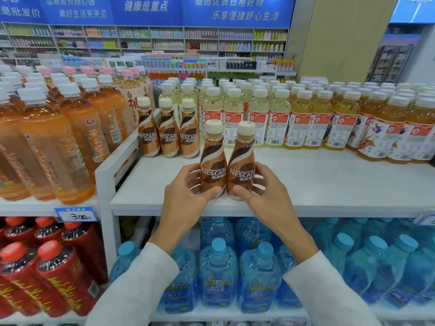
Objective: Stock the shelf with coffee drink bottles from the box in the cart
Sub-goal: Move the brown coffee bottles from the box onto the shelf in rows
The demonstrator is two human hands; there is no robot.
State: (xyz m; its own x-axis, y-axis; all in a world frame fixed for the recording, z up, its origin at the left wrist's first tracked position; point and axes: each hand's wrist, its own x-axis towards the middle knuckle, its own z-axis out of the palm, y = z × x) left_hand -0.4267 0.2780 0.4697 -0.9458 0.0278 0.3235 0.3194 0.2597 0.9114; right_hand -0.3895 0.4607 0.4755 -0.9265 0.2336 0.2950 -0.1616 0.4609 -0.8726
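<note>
Two brown coffee drink bottles with cream caps stand side by side near the front edge of the white shelf (329,184). My left hand (186,198) grips the left bottle (213,161) low on its body. My right hand (268,194) grips the right bottle (242,165) the same way. Both bottles are upright and touch each other. Three more coffee bottles (168,135) stand in a row farther back at the shelf's left end. The box and the cart are out of view.
Yellow drink bottles (306,118) fill the back of the shelf. Orange tea bottles (58,142) crowd the neighbouring shelf on the left, behind a white divider (106,170). Blue water jugs (219,274) and red-capped bottles (54,274) sit on the shelf below.
</note>
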